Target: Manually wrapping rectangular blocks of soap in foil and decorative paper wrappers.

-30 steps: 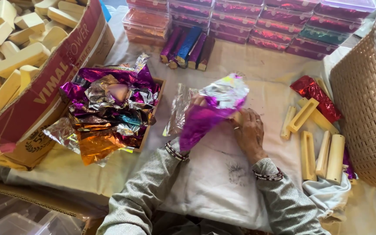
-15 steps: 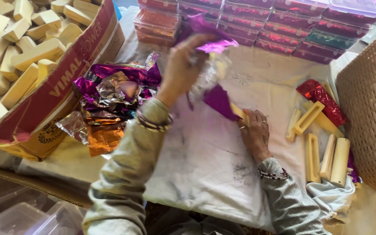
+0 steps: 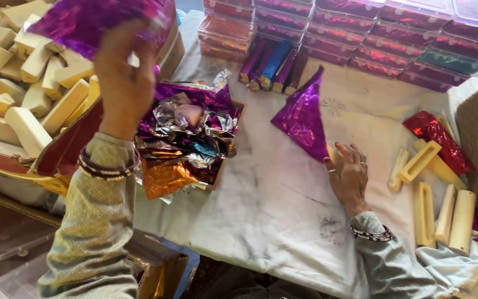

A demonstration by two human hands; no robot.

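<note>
From the head view, the left hand (image 3: 121, 83) is raised over the open cardboard carton of pale wooden blocks (image 3: 26, 83), its grip clenched on a crumpled sheet of purple metallic foil (image 3: 89, 19). The right hand (image 3: 349, 177) lies flat on the white cloth-covered desk (image 3: 272, 205), fingers spread, pressing down a pale wooden block (image 3: 333, 154) and the lower corner of a triangular purple foil piece (image 3: 304, 117). That piece rises up and away from the right hand, its long axis pointing toward the far side; the right hand is much nearer to it.

Between the hands sits a shallow box heaped with mixed foil scraps (image 3: 186, 138). Stacked clear lidded containers (image 3: 360, 33) line the far edge, with foil-wrapped bars (image 3: 272, 63) before them.
</note>
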